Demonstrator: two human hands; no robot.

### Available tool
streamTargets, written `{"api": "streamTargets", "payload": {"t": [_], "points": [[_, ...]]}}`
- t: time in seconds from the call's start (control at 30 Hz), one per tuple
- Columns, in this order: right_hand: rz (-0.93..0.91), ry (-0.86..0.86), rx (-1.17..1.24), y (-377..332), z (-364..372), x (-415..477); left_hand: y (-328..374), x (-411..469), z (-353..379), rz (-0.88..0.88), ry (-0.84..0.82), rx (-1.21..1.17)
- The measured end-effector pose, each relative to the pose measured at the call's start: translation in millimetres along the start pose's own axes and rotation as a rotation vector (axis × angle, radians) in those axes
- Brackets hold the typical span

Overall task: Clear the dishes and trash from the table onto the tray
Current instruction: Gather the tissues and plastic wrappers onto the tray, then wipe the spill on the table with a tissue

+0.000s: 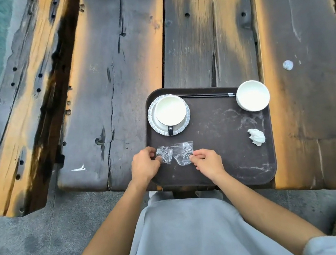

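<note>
Two wrappers [175, 154] lie on tray [221, 163] front-left; my left hand [145, 166] pinches one, right hand [207, 162] pinches other, prob. flattening them. Bowls, tissue [256, 137] aboard; one scrap [288, 65] remains on surface [111, 70].

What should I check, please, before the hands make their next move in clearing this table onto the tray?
1. Both plastic wrappers over the tray: ok; left wrapper and right wrapper lie on its near part.
2. Left hand has released its wrapper: not ok, fingers pinch it.
3. Right hand has released its wrapper: cannot tell, fingertips touch its edge.
4. Dishes on tray: ok; bowl on plate, second bowl, chopsticks.
5. Crumpled napkin on tray: ok.
6. Table cleared: not ok; a small white scrap lies beyond the tray's far right corner.
</note>
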State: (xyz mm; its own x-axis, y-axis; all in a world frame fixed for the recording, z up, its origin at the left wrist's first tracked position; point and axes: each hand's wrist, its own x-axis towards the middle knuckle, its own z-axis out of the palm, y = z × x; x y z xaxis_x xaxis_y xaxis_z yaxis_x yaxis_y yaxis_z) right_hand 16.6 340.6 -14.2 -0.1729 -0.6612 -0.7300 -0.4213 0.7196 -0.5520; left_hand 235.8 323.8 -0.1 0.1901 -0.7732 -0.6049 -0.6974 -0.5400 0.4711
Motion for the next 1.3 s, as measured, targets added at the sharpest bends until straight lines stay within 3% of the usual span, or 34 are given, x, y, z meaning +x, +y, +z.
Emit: {"api": "streamTargets", "payload": {"t": [0.13,0.23,0.33,0.43,0.57,0.77,0.97,1.1,1.3], "points": [[-0.030,0.017,-0.083,0,-18,-3,-1,-6,5,-0.030,0.025,0.002],[-0.160,0.210,-0.227,6,-49,-2,2,-13,8,-0.010,0.128,0.026],[-0.285,0.450,-0.293,19,-89,5,13,-22,8,0.115,0.283,0.084],[-0.261,0.594,-0.290,31,-133,11,39,-27,18,0.314,0.324,0.126],[-0.131,0.454,-0.279,46,-170,21,95,-30,50,0.437,0.204,0.085],[-0.236,0.398,-0.316,64,-198,29,165,-31,98,0.510,0.114,0.095],[-0.215,0.323,0.014,60,-237,26,208,-23,119,0.519,0.127,0.093],[-0.149,0.230,0.374,52,-273,38,248,-2,118,0.555,0.184,0.090],[-0.172,0.291,0.602,32,-333,79,325,55,110,0.644,0.218,0.173]]}}
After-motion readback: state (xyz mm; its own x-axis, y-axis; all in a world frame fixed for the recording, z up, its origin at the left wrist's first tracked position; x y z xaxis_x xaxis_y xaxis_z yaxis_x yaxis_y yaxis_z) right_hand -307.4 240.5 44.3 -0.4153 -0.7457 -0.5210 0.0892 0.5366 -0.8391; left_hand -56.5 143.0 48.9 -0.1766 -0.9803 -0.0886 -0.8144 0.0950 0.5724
